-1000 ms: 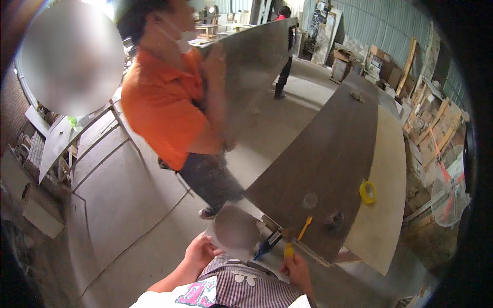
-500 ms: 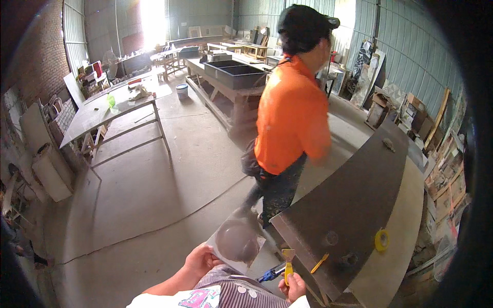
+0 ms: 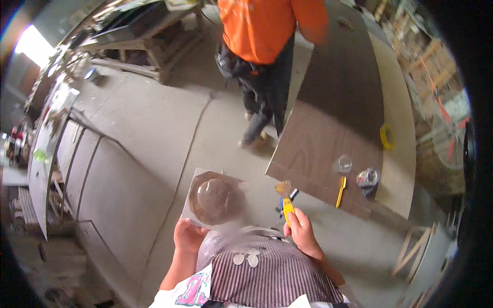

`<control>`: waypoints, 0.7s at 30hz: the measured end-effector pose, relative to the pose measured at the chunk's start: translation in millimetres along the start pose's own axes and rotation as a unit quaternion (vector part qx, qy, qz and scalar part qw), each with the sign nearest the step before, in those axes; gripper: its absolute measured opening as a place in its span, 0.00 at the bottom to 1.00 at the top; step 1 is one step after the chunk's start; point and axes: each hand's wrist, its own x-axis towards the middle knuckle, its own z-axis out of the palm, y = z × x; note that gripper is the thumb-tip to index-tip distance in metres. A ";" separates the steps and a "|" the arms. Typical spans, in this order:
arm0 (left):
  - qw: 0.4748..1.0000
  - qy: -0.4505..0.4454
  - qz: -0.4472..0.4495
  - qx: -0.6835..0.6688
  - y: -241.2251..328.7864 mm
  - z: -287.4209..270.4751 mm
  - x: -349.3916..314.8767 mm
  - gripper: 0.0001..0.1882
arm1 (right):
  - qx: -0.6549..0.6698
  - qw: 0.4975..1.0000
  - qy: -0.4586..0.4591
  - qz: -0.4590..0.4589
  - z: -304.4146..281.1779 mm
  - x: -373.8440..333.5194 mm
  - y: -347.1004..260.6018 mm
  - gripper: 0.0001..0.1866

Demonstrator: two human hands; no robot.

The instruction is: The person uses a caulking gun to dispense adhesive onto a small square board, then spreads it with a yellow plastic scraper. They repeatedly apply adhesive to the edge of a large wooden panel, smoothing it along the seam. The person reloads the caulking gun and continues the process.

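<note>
A pale square board (image 3: 186,210) is in the grip of my left hand (image 3: 190,235) at its near edge. A round, glossy patch of grey-brown paste (image 3: 218,197) covers most of its top. To the right, my right hand (image 3: 303,231) is closed around the yellow handle of a putty knife (image 3: 288,210). The knife's blade points away from me and looks brownish. It is apart from both the board and the table edge. Partly hidden behind the knife is a blue and black object (image 3: 293,194) whose kind I cannot make out.
A dark wood-grain panel (image 3: 334,123) lies on my right. On it are a yellow cutter (image 3: 341,192), a clear plastic cup (image 3: 343,164), a can (image 3: 367,177) and a yellow tape roll (image 3: 386,136). A person in orange (image 3: 259,31) stands ahead. A crack (image 3: 191,149) crosses the floor.
My view has tipped down and turned. The putty knife and board now appear higher in the picture, both still held. The person in orange has shifted toward the top of the view.
</note>
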 end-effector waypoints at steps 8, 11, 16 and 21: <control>0.991 0.009 -0.130 0.031 52.6 -18.3 88.9 0.34 | -0.265 0.949 0.164 0.043 58.6 71.8 6.0 0.07; 0.984 -0.001 -0.170 0.048 61.7 -14.2 114.7 0.37 | -0.358 0.907 0.222 0.022 70.0 91.6 11.7 0.06; 0.978 0.017 -0.200 0.063 59.7 -7.6 143.7 0.39 | -0.347 0.908 0.214 0.101 80.2 111.8 11.1 0.10; 0.969 0.007 -0.238 0.065 62.4 -11.2 156.9 0.39 | -0.376 0.889 0.244 0.094 89.0 134.0 12.3 0.09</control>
